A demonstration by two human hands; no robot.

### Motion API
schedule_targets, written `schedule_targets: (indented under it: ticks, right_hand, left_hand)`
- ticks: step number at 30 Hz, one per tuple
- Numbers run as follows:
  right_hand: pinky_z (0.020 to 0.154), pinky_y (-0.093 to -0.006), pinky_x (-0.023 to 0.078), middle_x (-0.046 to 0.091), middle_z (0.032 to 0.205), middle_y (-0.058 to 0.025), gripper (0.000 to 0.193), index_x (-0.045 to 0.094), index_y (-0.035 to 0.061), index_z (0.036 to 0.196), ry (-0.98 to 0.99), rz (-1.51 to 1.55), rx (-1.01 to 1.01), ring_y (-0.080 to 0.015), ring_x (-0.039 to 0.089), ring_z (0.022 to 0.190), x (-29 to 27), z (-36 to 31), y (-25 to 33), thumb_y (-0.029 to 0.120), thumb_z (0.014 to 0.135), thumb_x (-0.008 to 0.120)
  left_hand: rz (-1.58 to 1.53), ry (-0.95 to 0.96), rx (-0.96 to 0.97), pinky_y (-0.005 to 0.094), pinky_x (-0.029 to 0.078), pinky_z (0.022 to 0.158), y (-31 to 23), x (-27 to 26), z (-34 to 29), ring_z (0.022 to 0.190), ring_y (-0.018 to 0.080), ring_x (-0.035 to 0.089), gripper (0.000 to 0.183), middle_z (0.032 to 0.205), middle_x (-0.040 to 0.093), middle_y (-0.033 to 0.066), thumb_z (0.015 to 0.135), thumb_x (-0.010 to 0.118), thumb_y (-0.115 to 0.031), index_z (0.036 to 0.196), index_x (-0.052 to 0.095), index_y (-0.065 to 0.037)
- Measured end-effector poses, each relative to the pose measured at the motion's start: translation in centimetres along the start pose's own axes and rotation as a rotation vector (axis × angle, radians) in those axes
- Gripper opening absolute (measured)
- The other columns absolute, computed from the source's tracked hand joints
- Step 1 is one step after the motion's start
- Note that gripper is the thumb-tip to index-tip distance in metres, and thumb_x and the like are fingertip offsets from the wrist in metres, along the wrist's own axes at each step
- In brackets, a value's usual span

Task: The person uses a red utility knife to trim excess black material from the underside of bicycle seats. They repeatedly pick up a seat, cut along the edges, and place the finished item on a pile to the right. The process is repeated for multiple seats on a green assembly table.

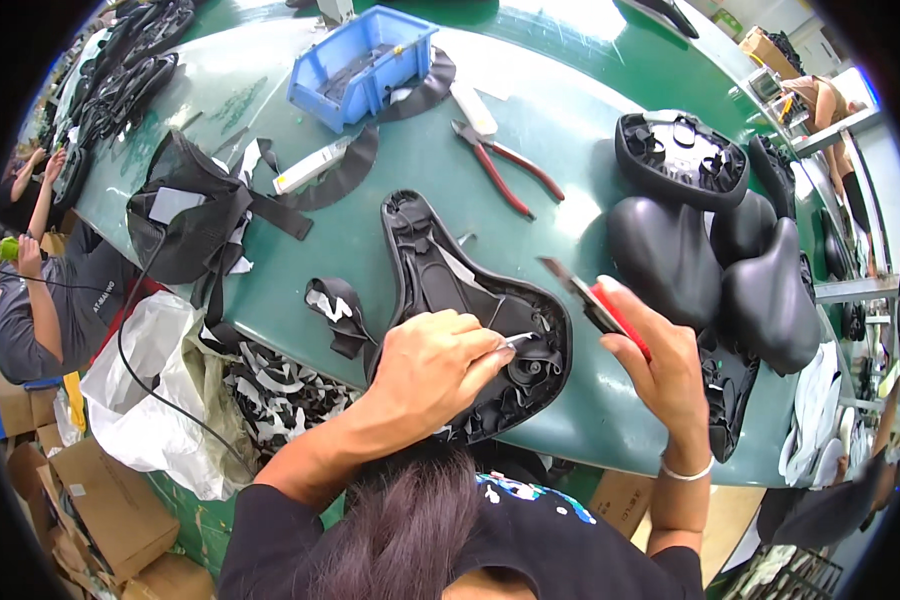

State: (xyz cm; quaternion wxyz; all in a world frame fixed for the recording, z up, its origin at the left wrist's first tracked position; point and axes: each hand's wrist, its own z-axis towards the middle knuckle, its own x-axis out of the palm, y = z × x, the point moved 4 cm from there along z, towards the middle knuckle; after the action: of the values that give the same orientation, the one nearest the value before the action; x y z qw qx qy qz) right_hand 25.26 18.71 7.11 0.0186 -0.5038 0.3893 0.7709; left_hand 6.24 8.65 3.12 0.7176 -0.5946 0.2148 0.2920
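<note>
Blk saddle (455,288) underside-up on grn tbl (350,232); red-hdl knife (618,320) tilted.

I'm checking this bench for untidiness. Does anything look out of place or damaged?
Nothing looks clearly damaged. Untidy, though: black and white scraps lie tangled in a heap by the green table, beside a crumpled white bag, and red-handled pliers lie with their handles splayed beyond the upturned saddle, looking loosely left.
</note>
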Motion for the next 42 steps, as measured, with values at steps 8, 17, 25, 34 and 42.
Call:
schedule_targets:
  ticks: [8,17,25,34,42]
  right_hand:
    - [0.044,-0.0346,0.039,0.047,0.059,-0.0042,0.054,0.053,0.0222,0.134,0.372,-0.404,-0.078,-0.0211,0.048,0.047,-0.6,0.1,2.3,0.022,0.081,0.068]
    - [0.049,-0.0394,0.039,0.053,0.064,-0.0097,0.051,0.055,0.0139,0.131,-0.003,-0.123,0.308,-0.0282,0.052,0.05,2.1,-6.7,2.4,0.013,0.082,0.068]
    - [0.052,-0.0393,0.046,0.065,0.079,-0.0137,0.05,0.054,0.0102,0.131,0.007,-0.075,0.286,-0.0319,0.06,0.06,2.2,-6.8,1.9,0.009,0.082,0.067]
    - [0.059,-0.0402,0.048,0.066,0.089,-0.0172,0.05,0.051,0.0092,0.132,0.113,-0.143,0.295,-0.034,0.064,0.073,1.8,-6.1,1.5,0.01,0.084,0.065]
    - [0.044,-0.04,0.04,0.053,0.066,-0.0101,0.064,0.043,0.0172,0.141,0.029,-0.274,0.287,-0.0276,0.054,0.05,4.1,-8.9,2.4,0.012,0.082,0.068]
  left_hand:
    - [-0.396,0.033,-0.258,0.0336,0.033,0.056,0.9,-0.6,0.6,0.06,0.0173,0.039,0.032,0.059,0.044,0.0057,0.084,0.064,-0.014,0.06,0.048,0.0]
    - [-0.345,0.265,0.169,0.0422,0.038,0.062,-1.8,-0.5,4.4,0.065,0.0327,0.046,0.036,0.064,0.045,0.0131,0.09,0.059,-0.025,0.066,0.047,-0.001]
    - [-0.406,0.272,0.551,0.0392,0.037,0.059,-3.1,1.3,3.3,0.06,0.0284,0.043,0.029,0.06,0.041,0.0088,0.087,0.061,-0.016,0.064,0.046,-0.005]
    - [-0.224,0.125,0.792,0.0388,0.038,0.071,-5.3,2.1,2.7,0.079,0.0204,0.05,0.023,0.084,0.052,0.0031,0.075,0.068,-0.024,0.067,0.051,-0.011]
    - [-1.363,0.155,-0.183,0.0225,0.025,0.045,-0.3,1.2,8.5,0.05,0.0044,0.029,0.028,0.063,0.033,-0.0049,0.102,0.043,-0.032,0.084,0.045,-0.011]
